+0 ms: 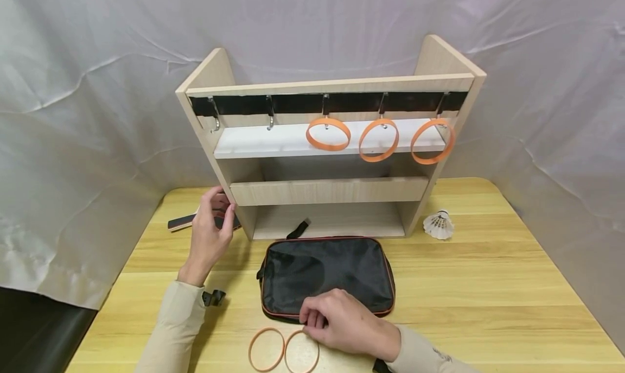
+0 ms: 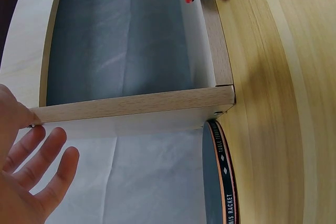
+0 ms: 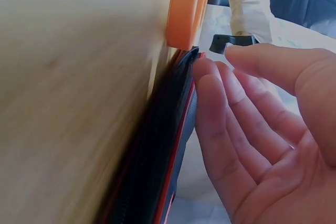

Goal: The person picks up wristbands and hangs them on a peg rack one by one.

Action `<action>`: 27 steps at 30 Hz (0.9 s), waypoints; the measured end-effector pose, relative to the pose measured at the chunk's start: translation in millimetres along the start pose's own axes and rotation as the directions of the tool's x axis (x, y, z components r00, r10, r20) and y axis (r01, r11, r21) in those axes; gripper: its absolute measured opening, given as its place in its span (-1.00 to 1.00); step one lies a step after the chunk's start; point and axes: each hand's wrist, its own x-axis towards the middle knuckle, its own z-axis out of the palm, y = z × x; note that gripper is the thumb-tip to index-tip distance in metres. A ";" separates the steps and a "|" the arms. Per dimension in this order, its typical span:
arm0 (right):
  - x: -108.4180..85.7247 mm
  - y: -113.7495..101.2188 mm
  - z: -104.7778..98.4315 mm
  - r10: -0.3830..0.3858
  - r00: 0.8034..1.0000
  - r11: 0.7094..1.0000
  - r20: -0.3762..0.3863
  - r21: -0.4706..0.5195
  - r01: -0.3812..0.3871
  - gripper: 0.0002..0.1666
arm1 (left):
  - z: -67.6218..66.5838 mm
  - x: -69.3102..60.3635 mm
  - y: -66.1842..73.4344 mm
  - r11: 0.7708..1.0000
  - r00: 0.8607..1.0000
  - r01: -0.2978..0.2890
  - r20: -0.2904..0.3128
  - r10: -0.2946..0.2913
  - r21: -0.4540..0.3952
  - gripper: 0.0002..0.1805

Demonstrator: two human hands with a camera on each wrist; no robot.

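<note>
My left hand (image 1: 210, 229) is at the outer left side of a pale wooden shelf unit (image 1: 329, 193), touching the front edge of its side panel; the other fingers are loosely bent. Over the front edge of a black zip pouch (image 1: 327, 275) with red piping hovers my right hand (image 1: 342, 321), its fingers bent and nothing between them. Two orange rings (image 1: 266, 349) lie side by side on the table just below that hand. Three more orange rings (image 1: 328, 146) hang from metal hooks (image 1: 270, 120) on the unit's black strip; the two left hooks hold no ring.
A table tennis racket (image 2: 220, 174) lies left of the unit, partly behind my left hand in the head view. To the right is a white shuttlecock (image 1: 439, 225). A short black strap (image 1: 299, 229) sits on the bottom shelf behind the pouch. Grey cloth surrounds the wooden table.
</note>
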 end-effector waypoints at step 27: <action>-4.8 0.4 4.3 -0.018 0.997 0.982 0.078 -0.186 0.032 -0.86 | 0.7 -1.1 0.6 1.000 1.000 0.011 0.006 -0.011 -0.010 -0.49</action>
